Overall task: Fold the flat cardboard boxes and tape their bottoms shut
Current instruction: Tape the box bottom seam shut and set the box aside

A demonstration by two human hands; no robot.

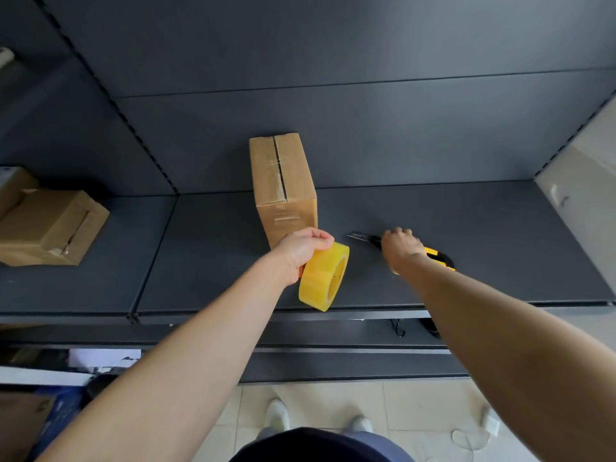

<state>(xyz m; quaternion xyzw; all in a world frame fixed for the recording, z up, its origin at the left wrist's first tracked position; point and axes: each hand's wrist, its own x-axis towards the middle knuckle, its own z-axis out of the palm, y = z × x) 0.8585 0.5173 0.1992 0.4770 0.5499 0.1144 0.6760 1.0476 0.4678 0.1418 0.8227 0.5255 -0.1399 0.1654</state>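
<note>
A folded cardboard box (283, 181) stands on the dark grey shelf (466, 248), its taped seam facing up and toward me. My left hand (301, 250) grips a yellow roll of packing tape (325, 278) just in front of the box, the roll upright above the shelf. To the right, my right hand (401, 246) curls over a yellow-and-black utility knife (436, 256) lying on the shelf, its blade (358, 235) extended and pointing left.
Another taped cardboard box (53, 226) sits on the left shelf section, with one more box edge (13, 185) behind it. The shelf's back panel (366, 128) rises behind. Below are a lower shelf, tiled floor (416, 405) and my shoes.
</note>
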